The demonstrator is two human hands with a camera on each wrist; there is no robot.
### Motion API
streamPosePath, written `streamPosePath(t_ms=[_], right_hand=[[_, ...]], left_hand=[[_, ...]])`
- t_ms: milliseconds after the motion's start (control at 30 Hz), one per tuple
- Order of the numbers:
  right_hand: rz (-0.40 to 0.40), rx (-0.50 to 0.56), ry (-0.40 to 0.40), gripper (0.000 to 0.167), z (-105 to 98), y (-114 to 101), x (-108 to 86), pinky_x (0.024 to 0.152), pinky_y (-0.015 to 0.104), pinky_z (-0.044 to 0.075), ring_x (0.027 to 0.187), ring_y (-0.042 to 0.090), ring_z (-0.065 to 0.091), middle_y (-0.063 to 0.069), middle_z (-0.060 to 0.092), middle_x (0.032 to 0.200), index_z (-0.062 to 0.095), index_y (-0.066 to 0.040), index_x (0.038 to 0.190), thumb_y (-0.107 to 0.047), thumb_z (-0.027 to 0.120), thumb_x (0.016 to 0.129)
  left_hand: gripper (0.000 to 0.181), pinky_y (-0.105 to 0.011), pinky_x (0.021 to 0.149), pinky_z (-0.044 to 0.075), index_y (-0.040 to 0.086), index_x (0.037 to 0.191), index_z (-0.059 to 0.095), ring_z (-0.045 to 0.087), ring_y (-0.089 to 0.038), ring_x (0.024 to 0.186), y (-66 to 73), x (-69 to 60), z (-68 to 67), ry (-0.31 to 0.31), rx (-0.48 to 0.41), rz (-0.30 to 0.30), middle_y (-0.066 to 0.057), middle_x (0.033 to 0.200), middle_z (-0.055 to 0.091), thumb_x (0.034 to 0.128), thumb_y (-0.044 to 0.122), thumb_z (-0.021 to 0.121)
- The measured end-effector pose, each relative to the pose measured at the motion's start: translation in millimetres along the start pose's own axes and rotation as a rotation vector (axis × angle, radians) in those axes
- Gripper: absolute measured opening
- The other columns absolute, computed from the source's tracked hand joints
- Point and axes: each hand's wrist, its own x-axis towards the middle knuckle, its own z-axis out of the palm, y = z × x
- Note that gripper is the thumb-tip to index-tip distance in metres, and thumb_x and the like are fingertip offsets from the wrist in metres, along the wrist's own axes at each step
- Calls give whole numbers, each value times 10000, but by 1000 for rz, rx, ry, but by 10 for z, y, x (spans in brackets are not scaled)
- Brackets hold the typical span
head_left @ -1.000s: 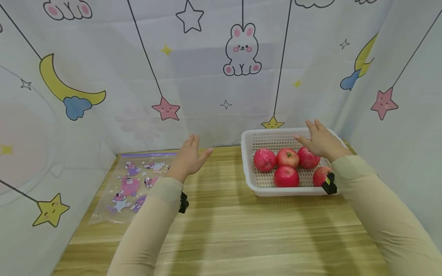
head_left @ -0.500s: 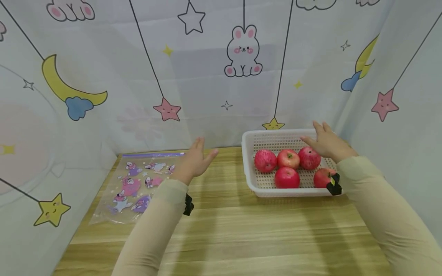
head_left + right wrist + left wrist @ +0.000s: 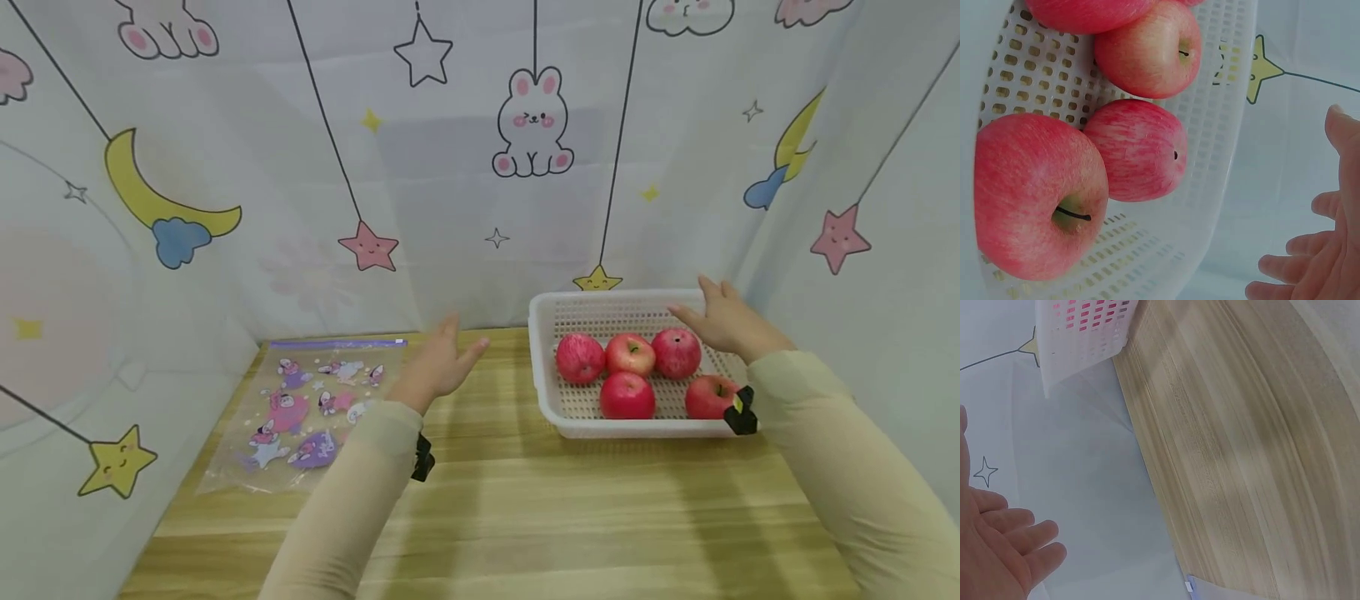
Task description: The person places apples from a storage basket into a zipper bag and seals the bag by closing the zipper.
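My left hand (image 3: 438, 365) hovers over the table between the plastic bag and the basket, fingers extended and thumb spread. In the left wrist view that hand (image 3: 1007, 540) has nothing in its palm. My right hand (image 3: 726, 321) is held above the right end of the white basket (image 3: 551, 400), its fingers spread and holding nothing. Several red apples sit in the basket; the nearest to that hand are a striped apple (image 3: 677, 353) and a front right apple (image 3: 708, 397). The right wrist view shows the right hand (image 3: 1325, 244) apart from the apples.
A clear zip bag (image 3: 281, 412) with cartoon prints and a purple slider lies flat on the left of the wooden table (image 3: 525, 517). Behind, a white printed curtain (image 3: 450, 183) hangs at the table's back edge and along both sides.
Both hands have drifted a little to the right, still spread and holding nothing. The whole scene sits slightly lower in the head view. Bag, basket and apples keep their places on the table.
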Motion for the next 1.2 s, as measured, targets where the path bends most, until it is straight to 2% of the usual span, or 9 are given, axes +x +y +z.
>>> streamPosePath(t_ms=[333,633,1200], right_hand=[[30,-12,-6,970,-2,139,-26,1035,713,150,1315,615,76,459,-34,1435,-75,83,1463,-654,266,933],[56,15,-27,1004,-3,234,-36,1037,719,117,1329,604,24,458,-59,1432,-89,90,1456,-684,253,916],[74,59,-35,989,-3,374,-65,1027,722,157,1312,610,74,448,26,1436,-91,115,1443,-657,254,931]], left_hand=[[858,-459,1168,179,73,1521,103,190,-324,1442,93,-12,88,21,4,4,-135,1579,155,929,660,305],[851,-449,1171,170,31,1511,122,181,-323,1444,144,1,142,23,-26,39,-170,1568,166,942,635,311],[871,-498,1142,229,72,1517,135,236,-339,1425,297,32,254,16,-109,18,-156,1554,227,917,684,292]])
